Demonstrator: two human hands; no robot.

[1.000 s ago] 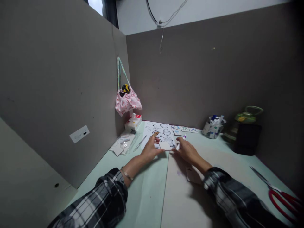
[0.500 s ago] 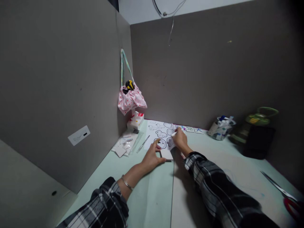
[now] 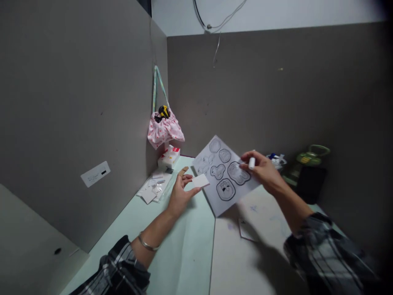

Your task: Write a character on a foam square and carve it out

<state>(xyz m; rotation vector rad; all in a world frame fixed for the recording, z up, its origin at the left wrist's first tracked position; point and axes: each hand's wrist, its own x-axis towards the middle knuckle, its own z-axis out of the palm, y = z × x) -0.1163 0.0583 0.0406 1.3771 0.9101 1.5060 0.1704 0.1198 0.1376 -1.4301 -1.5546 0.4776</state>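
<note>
Sheet [image 3: 225, 180] — lifted, tilted, pinched by right hand [image 3: 260, 170] fingers | left hand [image 3: 181, 192] — fingers pinching small card [image 3: 200, 180]

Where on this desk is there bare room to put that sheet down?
The green desk top between the two forearms is bare, as is the pale board nearer the body. The left corner is crowded: plastic packets and small box. Jar fills the back right.
</note>
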